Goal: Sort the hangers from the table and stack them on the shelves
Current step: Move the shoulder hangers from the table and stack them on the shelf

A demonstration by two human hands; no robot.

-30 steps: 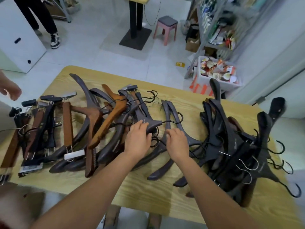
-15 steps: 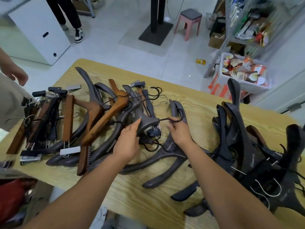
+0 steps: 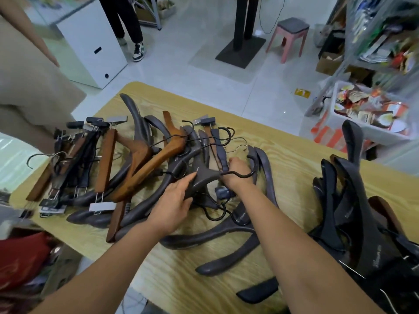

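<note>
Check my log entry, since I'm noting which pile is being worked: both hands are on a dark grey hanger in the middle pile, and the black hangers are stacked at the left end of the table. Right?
Not quite. The head view shows the left hand and right hand on the dark grey hanger in the middle pile, but the black hangers are stacked at the right end of the table; clip hangers lie at the left.

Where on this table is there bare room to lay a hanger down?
Bare wood shows along the far edge of the light wooden table, between the grey hanger tangle and the black hanger pile, and at the near edge between the forearms. The left end is crowded with brown clip hangers; both hands work mid-tangle.
</note>
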